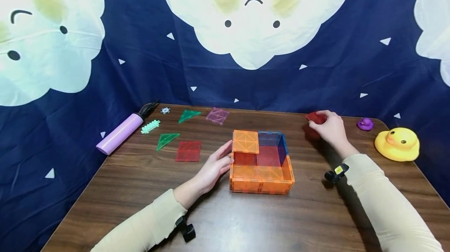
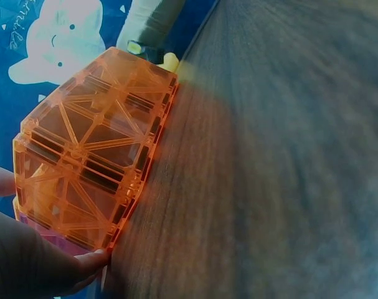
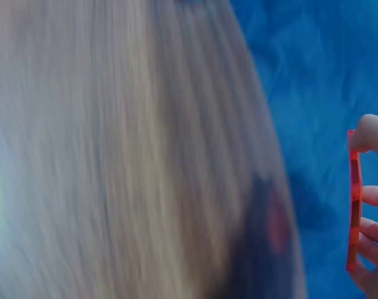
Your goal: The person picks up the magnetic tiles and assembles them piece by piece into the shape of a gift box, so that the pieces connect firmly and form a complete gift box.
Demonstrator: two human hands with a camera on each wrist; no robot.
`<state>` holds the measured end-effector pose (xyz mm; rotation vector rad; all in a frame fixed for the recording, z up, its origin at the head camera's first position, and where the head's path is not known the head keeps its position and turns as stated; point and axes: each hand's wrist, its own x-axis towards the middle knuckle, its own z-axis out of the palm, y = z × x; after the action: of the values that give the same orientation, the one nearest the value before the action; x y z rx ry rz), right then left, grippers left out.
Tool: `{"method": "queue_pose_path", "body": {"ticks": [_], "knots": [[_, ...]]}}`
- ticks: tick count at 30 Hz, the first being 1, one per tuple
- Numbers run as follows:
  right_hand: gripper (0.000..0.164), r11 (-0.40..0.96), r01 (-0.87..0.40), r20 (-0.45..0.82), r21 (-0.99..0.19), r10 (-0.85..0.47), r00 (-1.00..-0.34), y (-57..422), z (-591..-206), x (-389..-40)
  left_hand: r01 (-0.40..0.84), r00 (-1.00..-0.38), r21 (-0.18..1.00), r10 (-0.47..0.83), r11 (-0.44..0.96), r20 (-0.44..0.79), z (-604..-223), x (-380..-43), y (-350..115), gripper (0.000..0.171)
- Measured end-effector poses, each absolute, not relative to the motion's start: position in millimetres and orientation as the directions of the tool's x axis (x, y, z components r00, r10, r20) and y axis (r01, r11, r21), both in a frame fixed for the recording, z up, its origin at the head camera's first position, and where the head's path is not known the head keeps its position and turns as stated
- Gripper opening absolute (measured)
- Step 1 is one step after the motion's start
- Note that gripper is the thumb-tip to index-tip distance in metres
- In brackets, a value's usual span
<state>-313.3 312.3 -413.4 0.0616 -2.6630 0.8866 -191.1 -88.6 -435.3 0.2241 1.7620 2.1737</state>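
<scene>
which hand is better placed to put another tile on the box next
Probably the right hand: it pinches a red tile, so it could bring that over, while the left hand touches the left side of the orange-and-blue box.

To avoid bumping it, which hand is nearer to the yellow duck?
Right. The right hand, holding a red tile, is left of the yellow duck; the left hand is farther left, touching the orange-sided box.

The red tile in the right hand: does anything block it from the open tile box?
No object is visible between the red tile, pinched in the right hand, and the box, just tabletop. To go inside, though, it would likely have to clear the box's blue walls on that side.
</scene>
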Motion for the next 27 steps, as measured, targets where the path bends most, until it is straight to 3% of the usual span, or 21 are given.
{"method": "queue_pose_path", "body": {"ticks": [7,14,27], "knots": [[0.044,0.725,-0.400,0.411,-0.560,-0.176,-0.895,266,-389,-285,-0.158,-0.931,0.971,0.354,-0.178,-0.086,-436,-190,-89,0.078],[0.049,0.569,-0.658,0.428,-0.494,-0.500,-0.753,229,-382,-260,-0.151,-0.934,0.971,0.349,-0.186,-0.079,-436,-191,-90,0.077],[0.048,0.515,-0.734,0.337,-0.443,-0.663,-0.669,202,-382,-252,-0.150,-0.934,0.975,0.347,-0.167,-0.084,-436,-190,-90,0.078]]}}
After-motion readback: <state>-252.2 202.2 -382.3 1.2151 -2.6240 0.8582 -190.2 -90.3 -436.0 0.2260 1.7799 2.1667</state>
